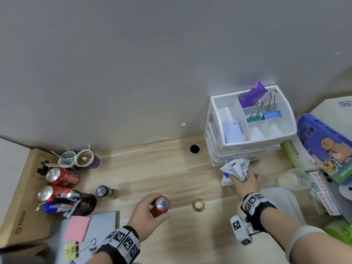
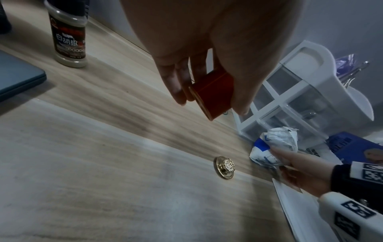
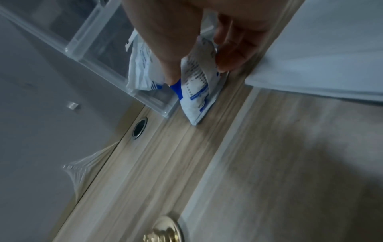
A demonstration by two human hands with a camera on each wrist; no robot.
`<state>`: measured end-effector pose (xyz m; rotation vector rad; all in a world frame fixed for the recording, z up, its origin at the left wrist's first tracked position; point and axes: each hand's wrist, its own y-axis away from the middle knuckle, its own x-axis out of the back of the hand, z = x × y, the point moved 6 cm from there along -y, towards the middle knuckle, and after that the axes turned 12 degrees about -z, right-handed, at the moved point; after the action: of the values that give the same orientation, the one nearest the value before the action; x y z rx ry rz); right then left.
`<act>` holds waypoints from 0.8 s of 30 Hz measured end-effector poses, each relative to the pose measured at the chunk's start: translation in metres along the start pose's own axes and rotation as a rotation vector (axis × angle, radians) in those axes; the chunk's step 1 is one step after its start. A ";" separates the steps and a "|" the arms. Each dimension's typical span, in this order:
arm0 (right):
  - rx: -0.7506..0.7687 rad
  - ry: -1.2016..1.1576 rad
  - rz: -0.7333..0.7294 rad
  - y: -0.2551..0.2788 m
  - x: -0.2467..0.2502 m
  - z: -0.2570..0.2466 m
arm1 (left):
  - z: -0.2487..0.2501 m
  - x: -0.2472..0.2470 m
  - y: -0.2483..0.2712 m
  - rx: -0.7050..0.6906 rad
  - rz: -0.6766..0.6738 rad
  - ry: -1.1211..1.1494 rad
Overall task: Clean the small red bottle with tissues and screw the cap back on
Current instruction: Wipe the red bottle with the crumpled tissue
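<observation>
1. The left hand [image 1: 146, 212] is gripping the small red cylindrical bottle [image 1: 161, 206], uncapped, above the wooden surface [image 1: 152, 168].
2. The right hand [image 1: 245, 180] is pinching a crumpled white-and-blue tissue packet [image 1: 235, 169] beside the white plastic drawer organiser [image 1: 215, 141].
3. The round gold cap [image 1: 198, 205] is lying on the surface between the hands.

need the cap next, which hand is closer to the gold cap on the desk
Left, narrowly. The left hand, holding the red bottle, sits beside the gold cap; the right hand is further back, gripping the tissue pack.

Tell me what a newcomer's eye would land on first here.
The open small red bottle gripped in the left hand near the desk's front edge. Then the gold cap lying alone just right of it, and the right hand grasping a crumpled tissue packet beside the white organizer.
</observation>
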<state>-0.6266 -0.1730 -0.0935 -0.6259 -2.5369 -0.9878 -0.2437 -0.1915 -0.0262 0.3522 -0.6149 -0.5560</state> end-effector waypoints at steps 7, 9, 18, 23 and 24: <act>0.047 0.016 -0.011 -0.009 -0.004 0.005 | 0.006 0.005 -0.003 0.006 0.014 0.008; 0.099 0.046 -0.025 -0.006 -0.002 0.008 | 0.008 0.006 -0.006 0.004 0.020 0.015; 0.543 0.109 -0.525 0.061 -0.024 -0.026 | 0.030 0.007 -0.017 -0.055 0.046 0.079; 0.548 0.197 -0.854 0.110 -0.060 -0.055 | 0.037 0.006 -0.013 -0.089 0.059 0.084; 0.562 0.223 -0.900 0.120 -0.067 -0.062 | 0.038 0.006 -0.012 -0.095 0.060 0.077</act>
<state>-0.4991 -0.1553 -0.0159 0.7954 -2.6827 -0.4500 -0.2677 -0.2104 -0.0002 0.2635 -0.5213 -0.5097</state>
